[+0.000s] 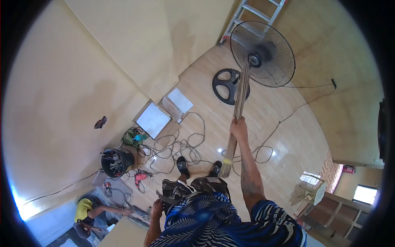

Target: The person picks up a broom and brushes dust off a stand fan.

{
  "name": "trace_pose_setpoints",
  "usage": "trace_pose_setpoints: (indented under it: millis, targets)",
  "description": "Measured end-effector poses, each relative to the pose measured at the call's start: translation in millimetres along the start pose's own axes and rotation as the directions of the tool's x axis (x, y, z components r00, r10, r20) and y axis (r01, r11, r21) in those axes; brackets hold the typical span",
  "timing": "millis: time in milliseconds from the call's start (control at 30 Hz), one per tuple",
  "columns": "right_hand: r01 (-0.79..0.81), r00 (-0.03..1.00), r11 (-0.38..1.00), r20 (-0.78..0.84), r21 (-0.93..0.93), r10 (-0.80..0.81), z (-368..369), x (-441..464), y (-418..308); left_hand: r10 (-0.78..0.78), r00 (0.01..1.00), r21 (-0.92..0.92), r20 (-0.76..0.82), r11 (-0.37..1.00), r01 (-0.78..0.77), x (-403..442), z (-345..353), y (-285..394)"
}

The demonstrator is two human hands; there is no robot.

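My right hand [239, 126] is closed around a bundle of long thin brown strips [242, 90], held out in front of me. It has a yellow patch near its closer end, and its far end overlaps the stand fan [263, 53] in view. Low by my left hip, my left hand [156, 208] is closed on a narrow, dark, flat piece [166, 199] whose kind I cannot make out. My sandalled feet [182, 166] stand on the wood-look floor [214, 136].
The fan's round base [225, 86] and a ladder [257, 12] stand ahead. Cables [181, 144] loop around my feet. Left are white tiles [153, 119], a black bucket [118, 163] with tools and a red drill [140, 178]. A co-worker in yellow [83, 209] crouches lower left. A wooden frame [333, 214] is at right.
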State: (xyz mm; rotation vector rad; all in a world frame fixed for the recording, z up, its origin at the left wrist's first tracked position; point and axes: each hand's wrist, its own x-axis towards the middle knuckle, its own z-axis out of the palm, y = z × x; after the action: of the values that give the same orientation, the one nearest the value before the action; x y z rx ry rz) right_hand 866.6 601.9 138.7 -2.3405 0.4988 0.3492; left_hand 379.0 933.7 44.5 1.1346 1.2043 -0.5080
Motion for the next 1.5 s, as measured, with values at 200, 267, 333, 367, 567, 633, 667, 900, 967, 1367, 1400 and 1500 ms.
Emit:
trace_pose_setpoints:
  millis: [200,267,333,367,567,633,667,900,967,1367,1400,1500]
  targets:
    - [0.094,0.967,0.995,0.240,-0.042,-0.082,-7,10,-40,0.019,1.000,0.227,-0.021,0.974,-0.014,-7,3,17]
    - [0.105,0.982,0.990,0.169,-0.095,-0.088,1,9,-34,-0.012,0.999,0.089,-0.049,0.996,0.017,-10,2,20]
    - [0.075,0.997,0.992,-0.005,-0.104,-0.076,17,23,-21,-0.027,0.998,0.017,-0.050,0.999,0.028,-10,2,16]
    - [0.078,0.997,0.988,-0.004,-0.132,-0.079,28,44,-15,-0.020,0.999,0.018,-0.041,1.000,0.021,-10,1,15]
    - [0.165,0.986,0.954,0.072,-0.251,-0.151,20,57,-45,-0.045,0.998,0.020,-0.054,0.999,0.046,-11,-8,-1]
    - [0.187,0.981,0.940,0.005,-0.287,-0.194,7,26,-49,-0.037,0.998,-0.029,-0.060,0.999,0.035,-12,-7,-8]
    - [0.158,0.985,0.951,-0.025,-0.267,-0.171,8,26,-48,-0.022,0.999,-0.023,-0.043,1.000,0.021,-12,-7,-14]
    - [0.178,0.983,0.921,0.098,-0.346,-0.153,14,50,-29,0.177,0.984,0.315,0.023,0.933,-0.175,-5,-5,-9]
    - [0.146,0.989,0.916,0.076,-0.373,-0.126,7,28,-31,0.127,0.992,0.245,-0.008,0.962,-0.122,-6,-3,-4]
    - [0.140,0.989,0.877,0.032,-0.459,-0.141,-6,49,-35,-0.042,0.997,-0.019,-0.063,0.999,0.041,-16,1,15]
    - [0.090,0.994,0.901,-0.024,-0.425,-0.111,-3,59,-29,-0.042,0.997,-0.006,-0.066,0.999,0.042,-17,3,13]
    - [0.173,0.985,0.893,0.056,-0.416,-0.165,17,101,-8,-0.021,0.999,0.103,-0.046,0.994,0.026,-11,2,-6]
